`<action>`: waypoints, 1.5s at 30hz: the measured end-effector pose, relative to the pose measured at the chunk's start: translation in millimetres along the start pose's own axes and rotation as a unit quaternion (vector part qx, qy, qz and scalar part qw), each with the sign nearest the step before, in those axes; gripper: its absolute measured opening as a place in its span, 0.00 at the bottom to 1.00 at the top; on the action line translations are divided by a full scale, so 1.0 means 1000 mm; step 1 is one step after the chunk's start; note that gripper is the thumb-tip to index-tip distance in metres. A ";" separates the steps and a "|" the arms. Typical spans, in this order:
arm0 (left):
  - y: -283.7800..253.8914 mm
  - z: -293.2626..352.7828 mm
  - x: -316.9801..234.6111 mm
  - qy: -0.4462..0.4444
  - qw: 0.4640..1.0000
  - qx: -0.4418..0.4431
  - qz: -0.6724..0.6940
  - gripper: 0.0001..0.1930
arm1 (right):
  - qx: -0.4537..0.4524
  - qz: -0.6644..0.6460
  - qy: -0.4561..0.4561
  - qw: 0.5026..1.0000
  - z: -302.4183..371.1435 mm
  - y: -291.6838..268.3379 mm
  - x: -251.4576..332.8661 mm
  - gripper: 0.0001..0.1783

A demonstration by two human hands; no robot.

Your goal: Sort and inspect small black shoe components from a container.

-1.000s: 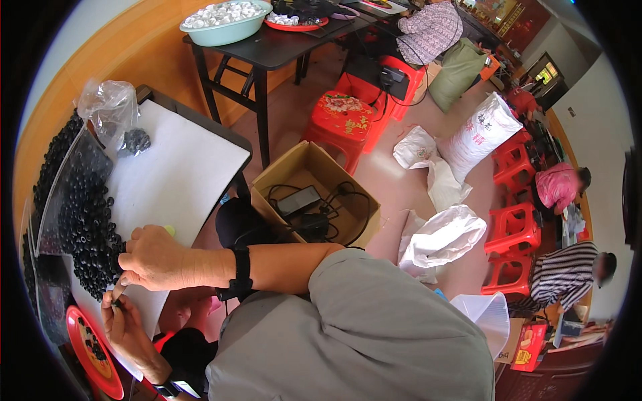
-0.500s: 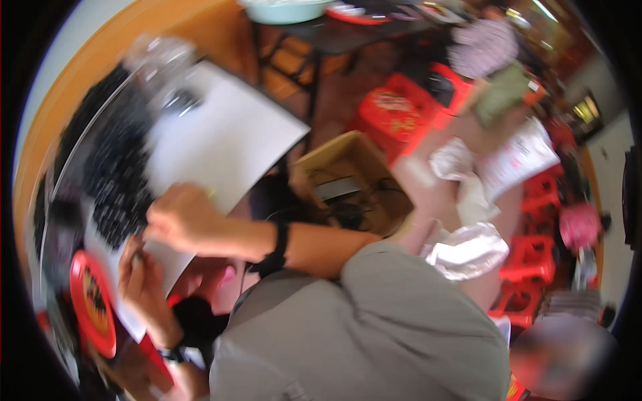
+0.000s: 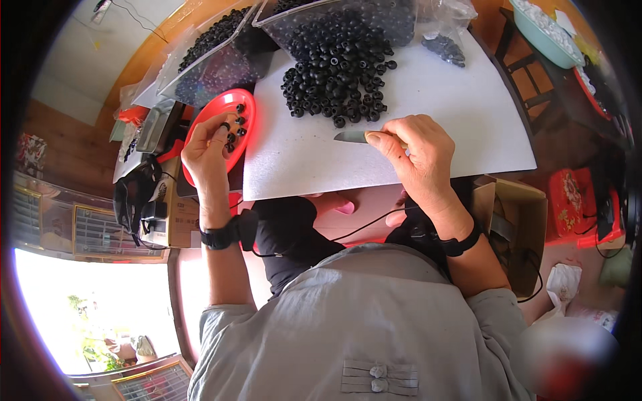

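Note:
My right hand (image 3: pixel 426 157) is closed round a small knife, its grey blade (image 3: pixel 350 136) pointing left above the white board (image 3: pixel 301 164). Over the red oval plate (image 3: pixel 249 110), my left hand (image 3: pixel 204 152) pinches a small round black plastic part (image 3: pixel 225 125) between thumb and fingers. Several similar black parts (image 3: pixel 240 121) lie on the plate beside the fingertips. Beyond the knife, a heap of these black parts (image 3: pixel 328 73) spreads over the back of the board. My right hand's grip hides the knife's handle.
Clear plastic bins (image 3: pixel 200 83) of black parts stand behind the board. A clear bag (image 3: pixel 445 47) rests at its back right. On the right are an open cardboard box (image 3: pixel 485 200) and a dark table with a pale green basin (image 3: pixel 548 33). A cable crosses near my legs.
The view has swung round and sharpened. My hands, close together before, are now apart: the left is over the red plate, the right is over the board with the knife visible.

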State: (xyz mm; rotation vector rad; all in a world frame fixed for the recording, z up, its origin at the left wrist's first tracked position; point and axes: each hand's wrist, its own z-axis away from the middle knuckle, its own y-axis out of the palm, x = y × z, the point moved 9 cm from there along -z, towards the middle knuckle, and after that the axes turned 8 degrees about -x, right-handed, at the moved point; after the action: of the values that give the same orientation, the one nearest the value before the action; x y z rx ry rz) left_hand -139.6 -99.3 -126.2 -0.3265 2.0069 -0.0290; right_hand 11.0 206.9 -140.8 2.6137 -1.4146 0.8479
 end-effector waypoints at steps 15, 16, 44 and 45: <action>0.166 0.090 -0.066 0.382 0.863 0.225 -0.243 0.24 | -0.039 -0.109 0.099 0.988 0.001 -0.013 -0.005 0.08; 0.170 0.091 -0.060 0.385 0.855 0.242 -0.250 0.23 | -0.039 -0.109 0.102 0.988 0.001 -0.013 -0.006 0.08; 0.087 0.071 -0.035 0.282 0.919 0.162 -0.224 0.07 | 0.009 -0.053 0.043 0.998 0.002 -0.002 0.002 0.07; 0.086 0.071 -0.036 0.281 0.920 0.158 -0.224 0.07 | 0.012 -0.046 0.042 0.998 0.002 0.000 0.001 0.07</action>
State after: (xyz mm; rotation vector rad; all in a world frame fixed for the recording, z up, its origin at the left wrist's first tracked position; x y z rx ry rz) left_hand -80.8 0.8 -139.8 -0.6128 2.3941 -0.8104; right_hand 12.7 205.6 -141.4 2.6049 -1.2622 0.9562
